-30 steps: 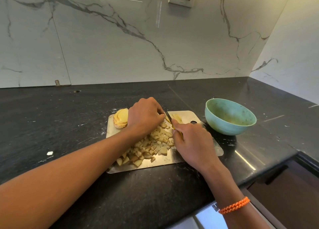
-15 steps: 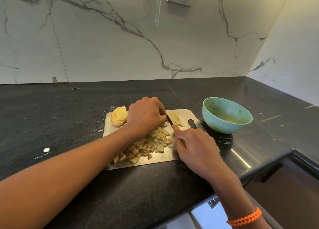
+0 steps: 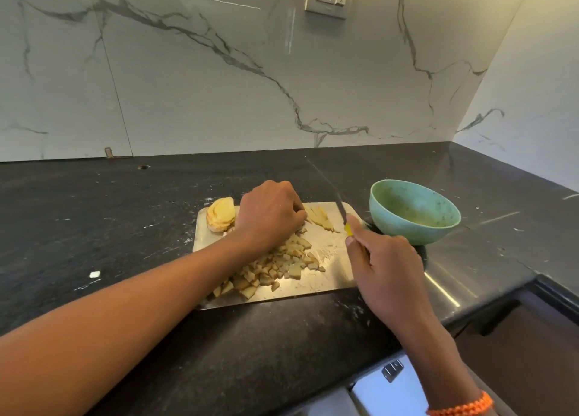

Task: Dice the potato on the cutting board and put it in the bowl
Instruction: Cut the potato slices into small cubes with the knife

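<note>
Hands: right (image 3: 383, 270) grips knife (image 3: 340, 207), left (image 3: 271, 215) curls over potato strips (image 3: 319, 218).

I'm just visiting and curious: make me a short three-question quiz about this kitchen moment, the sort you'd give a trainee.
1. True or false: the green bowl already holds diced potato.
2. Which hand grips the knife? A) left hand B) right hand C) neither
3. Fill in: the stack of uncut potato slices sits at the board's far ____ corner.

Key
1. False. The bowl looks empty; the diced pieces lie on the cutting board.
2. B. The right hand holds the yellow handle, blade raised off the board and pointing away; the left hand rests on the board beside the potato strips.
3. Left.
</note>
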Motion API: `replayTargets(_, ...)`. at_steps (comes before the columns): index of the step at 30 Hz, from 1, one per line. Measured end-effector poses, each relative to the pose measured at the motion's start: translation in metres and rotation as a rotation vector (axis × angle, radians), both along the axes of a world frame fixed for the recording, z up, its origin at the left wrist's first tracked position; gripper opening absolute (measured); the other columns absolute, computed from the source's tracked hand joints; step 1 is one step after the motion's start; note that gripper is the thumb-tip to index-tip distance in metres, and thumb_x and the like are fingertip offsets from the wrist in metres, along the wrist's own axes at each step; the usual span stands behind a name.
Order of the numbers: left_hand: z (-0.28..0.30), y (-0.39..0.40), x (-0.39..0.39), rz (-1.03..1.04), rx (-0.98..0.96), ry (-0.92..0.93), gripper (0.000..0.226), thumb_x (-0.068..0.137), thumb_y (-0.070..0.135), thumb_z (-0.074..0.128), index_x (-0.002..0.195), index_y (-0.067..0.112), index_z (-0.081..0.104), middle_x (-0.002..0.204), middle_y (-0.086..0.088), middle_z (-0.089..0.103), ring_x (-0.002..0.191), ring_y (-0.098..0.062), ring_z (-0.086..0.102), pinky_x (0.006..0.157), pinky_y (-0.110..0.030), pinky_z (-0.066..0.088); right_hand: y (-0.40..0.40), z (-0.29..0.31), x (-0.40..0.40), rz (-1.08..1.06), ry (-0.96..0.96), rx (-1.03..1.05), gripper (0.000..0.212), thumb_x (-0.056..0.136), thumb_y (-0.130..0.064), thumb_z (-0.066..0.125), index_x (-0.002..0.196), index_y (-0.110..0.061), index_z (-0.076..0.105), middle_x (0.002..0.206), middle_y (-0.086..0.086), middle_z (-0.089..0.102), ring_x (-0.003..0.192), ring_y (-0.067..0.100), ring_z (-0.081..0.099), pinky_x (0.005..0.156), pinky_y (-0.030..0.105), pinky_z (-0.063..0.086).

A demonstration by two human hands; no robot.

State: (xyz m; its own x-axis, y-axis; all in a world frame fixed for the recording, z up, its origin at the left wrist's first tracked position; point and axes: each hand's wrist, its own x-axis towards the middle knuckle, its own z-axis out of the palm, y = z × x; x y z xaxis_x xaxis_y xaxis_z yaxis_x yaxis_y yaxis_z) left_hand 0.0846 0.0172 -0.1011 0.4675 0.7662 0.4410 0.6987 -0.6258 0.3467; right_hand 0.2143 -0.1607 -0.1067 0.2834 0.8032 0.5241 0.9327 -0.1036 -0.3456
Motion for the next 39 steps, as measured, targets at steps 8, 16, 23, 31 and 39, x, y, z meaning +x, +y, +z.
replayTargets(8, 0.015, 0.014, 0.002, -0.177, -0.037, 0.043, 0.018, 0.099, 0.029, 0.071, 0.112, 0.035, 0.081, 0.115, 0.013, 0.077, 0.095, -0.008, 0.070, 0.079, -0.031, 0.059, 0.018, 0.005, 0.003, -0.134, -0.011, -0.034, 0.042, 0.106, -0.031, 0.046, 0.146, -0.027, 0.056, 0.089, -0.003, 0.076, 0.079, 0.020, 0.068, 0.068, 0.043, 0.057)
replayTargets(16, 0.016, 0.032, 0.022, -0.371, -0.025, 0.222, 0.028, 0.096, 0.028, 0.073, 0.118, 0.044, 0.077, 0.130, 0.023, 0.069, 0.113, -0.007, 0.064, 0.085, -0.040, 0.060, 0.018, 0.005, 0.002, -0.152, -0.026, -0.037, 0.042, 0.106, -0.031, 0.046, 0.147, -0.027, 0.054, 0.097, -0.003, 0.077, 0.084, 0.022, 0.070, 0.070, 0.043, 0.056)
replayTargets(23, 0.018, 0.036, 0.032, -0.360, -0.004, 0.149, 0.012, 0.093, 0.033, 0.077, 0.100, 0.041, 0.082, 0.109, 0.015, 0.076, 0.095, -0.009, 0.068, 0.074, -0.038, 0.061, 0.019, 0.005, 0.004, -0.144, -0.021, -0.050, 0.042, 0.106, -0.032, 0.046, 0.148, -0.029, 0.053, 0.093, -0.003, 0.077, 0.081, 0.023, 0.068, 0.069, 0.041, 0.052)
replayTargets(31, 0.022, 0.044, 0.044, -0.456, -0.115, 0.208, 0.011, 0.093, 0.025, 0.076, 0.093, 0.035, 0.081, 0.099, 0.018, 0.074, 0.091, -0.003, 0.064, 0.077, -0.040, 0.061, 0.020, 0.004, 0.004, -0.136, -0.015, -0.049, 0.042, 0.106, -0.033, 0.045, 0.147, -0.031, 0.054, 0.094, -0.005, 0.076, 0.084, 0.023, 0.068, 0.072, 0.042, 0.054)
replayTargets(39, 0.017, 0.042, 0.051, -0.476, -0.093, 0.174, 0.009, 0.091, 0.026, 0.077, 0.093, 0.034, 0.081, 0.097, 0.018, 0.072, 0.089, -0.004, 0.064, 0.077, -0.042, 0.061, 0.020, 0.003, 0.005, -0.134, -0.006, -0.049, 0.042, 0.106, -0.034, 0.046, 0.148, -0.032, 0.053, 0.090, -0.004, 0.075, 0.080, 0.023, 0.067, 0.067, 0.040, 0.051)
